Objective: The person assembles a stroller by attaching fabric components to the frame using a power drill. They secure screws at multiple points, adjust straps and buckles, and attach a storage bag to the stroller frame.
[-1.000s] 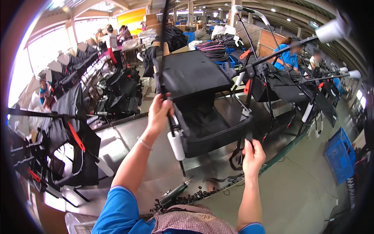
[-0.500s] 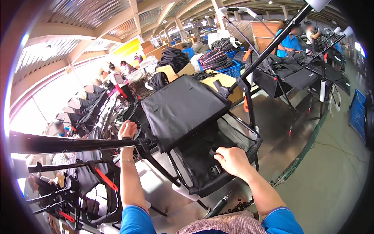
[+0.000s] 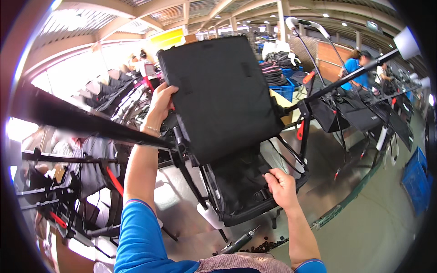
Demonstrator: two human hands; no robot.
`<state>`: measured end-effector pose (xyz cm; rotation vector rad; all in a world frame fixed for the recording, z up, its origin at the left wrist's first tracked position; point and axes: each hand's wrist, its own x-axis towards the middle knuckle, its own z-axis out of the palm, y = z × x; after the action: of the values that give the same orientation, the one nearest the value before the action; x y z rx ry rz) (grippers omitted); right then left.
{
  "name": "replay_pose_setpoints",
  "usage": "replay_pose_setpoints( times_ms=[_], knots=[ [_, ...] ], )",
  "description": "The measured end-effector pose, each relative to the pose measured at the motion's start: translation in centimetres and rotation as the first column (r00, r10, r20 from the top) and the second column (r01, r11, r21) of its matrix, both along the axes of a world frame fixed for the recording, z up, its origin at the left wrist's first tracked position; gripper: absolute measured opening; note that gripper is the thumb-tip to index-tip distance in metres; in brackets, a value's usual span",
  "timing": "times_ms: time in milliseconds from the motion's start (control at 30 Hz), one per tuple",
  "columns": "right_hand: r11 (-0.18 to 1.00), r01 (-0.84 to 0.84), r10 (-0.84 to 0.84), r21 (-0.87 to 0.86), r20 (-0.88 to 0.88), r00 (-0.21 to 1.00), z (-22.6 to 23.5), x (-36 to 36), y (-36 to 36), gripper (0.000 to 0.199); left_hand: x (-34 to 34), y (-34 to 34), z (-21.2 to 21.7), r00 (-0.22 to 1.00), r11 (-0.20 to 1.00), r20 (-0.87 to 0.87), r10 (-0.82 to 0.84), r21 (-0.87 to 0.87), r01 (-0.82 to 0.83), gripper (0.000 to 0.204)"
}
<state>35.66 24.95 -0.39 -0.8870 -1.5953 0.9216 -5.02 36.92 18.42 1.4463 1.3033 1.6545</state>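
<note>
A black folding frame with a fabric seat and back panel (image 3: 218,95) is held up in front of me over a metal workbench (image 3: 182,214). My left hand (image 3: 159,107) grips the left edge of the raised black back panel. My right hand (image 3: 282,186) is closed on the black strap and lower rim of the mesh basket (image 3: 241,186) under the seat. A black tube (image 3: 82,123) of the frame runs out to the left, and a white-capped leg (image 3: 209,214) points down toward me.
More black frames (image 3: 59,195) stand at the left. Hanging ones fill a line at the right (image 3: 364,113), where a person in blue (image 3: 353,68) works. A power screwdriver (image 3: 239,243) and dark screws lie near me. Blue crates (image 3: 416,182) sit at right.
The frame has been tilted up and brought closer, its back panel now facing me. My left hand shifted up onto the panel edge; my right hand stayed on the basket rim.
</note>
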Motion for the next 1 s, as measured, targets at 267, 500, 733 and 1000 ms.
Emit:
replay_pose_setpoints(
  times_ms=[267,500,733,1000],
  knots=[
    [0.977,0.206,-0.173,0.057,-0.351,0.92,4.9,-2.4,2.7,0.013,7.0,-6.7,4.0,0.922,0.943,-0.262,0.286,0.25,-0.221,0.05],
    [0.698,0.348,-0.152,0.626,-0.345,0.926,15.6,-11.5,6.9,0.008,8.3,-9.5,5.1,0.663,0.859,-0.56,0.497,0.428,-0.282,0.049],
    [0.817,-0.503,0.571,0.284,-0.274,0.774,17.8,-15.2,5.7,0.019,10.4,-14.4,5.3,0.939,0.974,-0.26,0.225,0.045,-0.221,0.04],
    [0.744,-0.665,0.648,-0.062,-0.177,0.741,20.2,-14.2,5.4,0.009,8.8,-14.3,2.0,0.79,0.937,-0.558,0.256,0.343,-0.062,0.024]
  ],
)
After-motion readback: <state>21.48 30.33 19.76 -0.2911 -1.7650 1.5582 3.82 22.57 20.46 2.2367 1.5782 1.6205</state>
